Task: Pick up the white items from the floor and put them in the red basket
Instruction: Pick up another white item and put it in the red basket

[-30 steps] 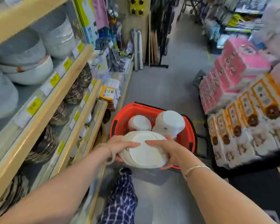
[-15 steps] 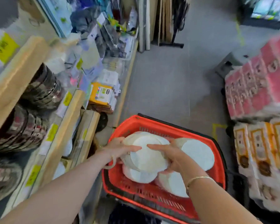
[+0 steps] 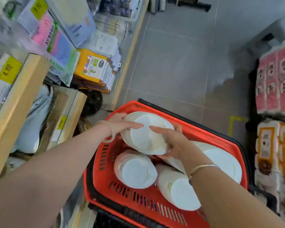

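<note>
Both hands are gripping one white stack [image 3: 146,137] from opposite sides — the left hand [image 3: 120,125] curling round its left edge with a finger lying across the top, the right hand [image 3: 169,143] cupping its right and lower edge. The stack is being held tilted over the far left part of the red basket [image 3: 204,127], above the rim's level as far as can be judged, not yet resting on anything.

This looks like the placing step. Three more white stacks are already lying in the basket: one [image 3: 135,173] directly below, one [image 3: 179,190] toward the near right, one [image 3: 224,160] along the right wall under the right forearm. The next move is likely a lowering into the far left corner — the only red floor showing.

Room is tight. The basket's left rim is sitting just beside the shelf [image 3: 67,111] edge; packs [image 3: 275,142] are crowding the right. The grey floor [image 3: 171,63] beyond is open.
</note>
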Action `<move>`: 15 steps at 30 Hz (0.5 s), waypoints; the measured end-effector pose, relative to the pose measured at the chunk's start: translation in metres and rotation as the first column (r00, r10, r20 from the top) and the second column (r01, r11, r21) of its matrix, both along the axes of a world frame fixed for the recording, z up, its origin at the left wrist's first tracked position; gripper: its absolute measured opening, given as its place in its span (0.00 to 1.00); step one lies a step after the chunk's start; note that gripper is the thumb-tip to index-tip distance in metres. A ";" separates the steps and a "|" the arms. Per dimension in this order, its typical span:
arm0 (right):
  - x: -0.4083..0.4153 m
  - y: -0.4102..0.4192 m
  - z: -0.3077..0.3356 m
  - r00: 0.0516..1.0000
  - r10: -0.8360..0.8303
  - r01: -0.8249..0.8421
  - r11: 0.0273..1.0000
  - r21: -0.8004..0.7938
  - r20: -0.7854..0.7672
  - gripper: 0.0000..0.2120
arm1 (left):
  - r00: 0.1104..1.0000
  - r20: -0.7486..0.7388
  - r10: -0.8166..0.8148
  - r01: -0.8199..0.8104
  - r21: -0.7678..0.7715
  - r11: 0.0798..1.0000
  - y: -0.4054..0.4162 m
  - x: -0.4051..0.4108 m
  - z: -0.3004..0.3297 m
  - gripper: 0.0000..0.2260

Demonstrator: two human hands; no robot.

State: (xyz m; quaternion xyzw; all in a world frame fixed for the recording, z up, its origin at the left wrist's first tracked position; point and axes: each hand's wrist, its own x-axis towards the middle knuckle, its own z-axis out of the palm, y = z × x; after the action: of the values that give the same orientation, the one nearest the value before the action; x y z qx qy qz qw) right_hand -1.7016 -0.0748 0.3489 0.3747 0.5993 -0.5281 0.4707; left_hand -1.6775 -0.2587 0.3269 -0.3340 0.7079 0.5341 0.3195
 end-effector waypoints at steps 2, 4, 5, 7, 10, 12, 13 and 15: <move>-0.004 -0.001 -0.004 1.000 -0.012 0.012 1.000 -0.017 -0.001 0.34 | 1.000 0.004 0.001 -0.002 0.008 1.000 -0.003 -0.006 -0.006 0.20; -0.004 -0.002 -0.006 1.000 -0.017 0.017 1.000 -0.022 0.004 0.36 | 1.000 0.026 0.004 -0.005 0.030 1.000 -0.003 -0.007 -0.007 0.21; -0.002 -0.002 -0.007 1.000 -0.015 0.015 1.000 -0.020 -0.002 0.37 | 0.999 0.039 0.006 -0.008 0.046 0.999 -0.003 -0.006 -0.007 0.23; 0.003 -0.001 -0.009 1.000 -0.022 0.022 1.000 -0.015 -0.012 0.42 | 0.998 0.062 0.009 -0.013 0.071 0.997 -0.001 -0.003 -0.008 0.25; 0.004 0.000 -0.005 0.999 -0.044 0.044 0.999 -0.008 -0.029 0.47 | 0.997 0.041 0.060 -0.063 0.088 0.994 0.003 0.001 -0.007 0.21; 0.004 -0.001 0.003 0.999 -0.004 0.005 1.000 0.025 -0.036 0.48 | 0.996 0.012 0.083 -0.084 0.057 0.995 0.006 0.002 -0.003 0.20; 0.004 0.000 0.006 0.999 0.018 -0.016 0.999 0.049 -0.040 0.49 | 0.996 0.012 0.087 -0.087 0.048 0.995 0.007 0.003 -0.002 0.21; 0.005 0.001 0.011 0.998 0.039 -0.035 0.996 0.085 -0.050 0.50 | 0.996 0.028 0.088 -0.089 0.036 0.995 0.008 0.008 0.002 0.25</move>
State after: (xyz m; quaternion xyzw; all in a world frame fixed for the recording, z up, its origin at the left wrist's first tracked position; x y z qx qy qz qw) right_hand -1.6968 -0.0734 0.3603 0.3694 0.6399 -0.5029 0.4485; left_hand -1.6697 -0.2504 0.3288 -0.3661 0.6781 0.5565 0.3107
